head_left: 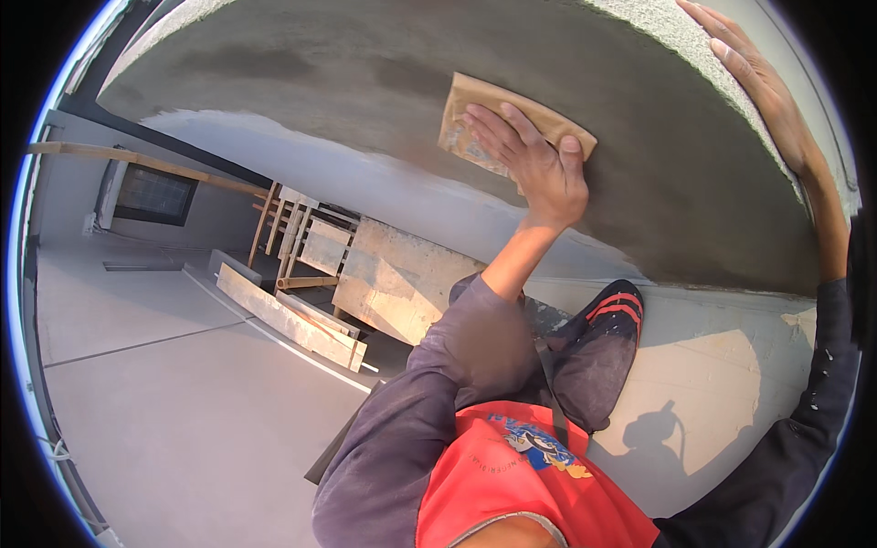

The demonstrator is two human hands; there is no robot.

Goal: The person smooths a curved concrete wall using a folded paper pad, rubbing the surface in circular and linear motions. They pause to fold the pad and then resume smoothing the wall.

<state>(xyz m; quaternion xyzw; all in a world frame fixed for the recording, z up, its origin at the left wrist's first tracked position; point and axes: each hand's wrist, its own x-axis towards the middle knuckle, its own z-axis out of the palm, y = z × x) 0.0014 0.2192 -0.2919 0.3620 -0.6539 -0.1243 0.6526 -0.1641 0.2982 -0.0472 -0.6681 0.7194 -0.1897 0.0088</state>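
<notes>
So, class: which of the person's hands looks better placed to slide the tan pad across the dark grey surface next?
Probably the left hand: it lies on the tan pad, over the dark grey surface. The right hand rests at the rough pale edge, away from the pad.

Around our left hand's fingers [494, 131], we have open plaster [301, 68] to the left and right, while the wall itself blocks any way inward. Farther right, the rough pale edge [671, 32] and our right hand [775, 102] bound that run; below, a dark shoe [621, 315] stands in the way.
</notes>
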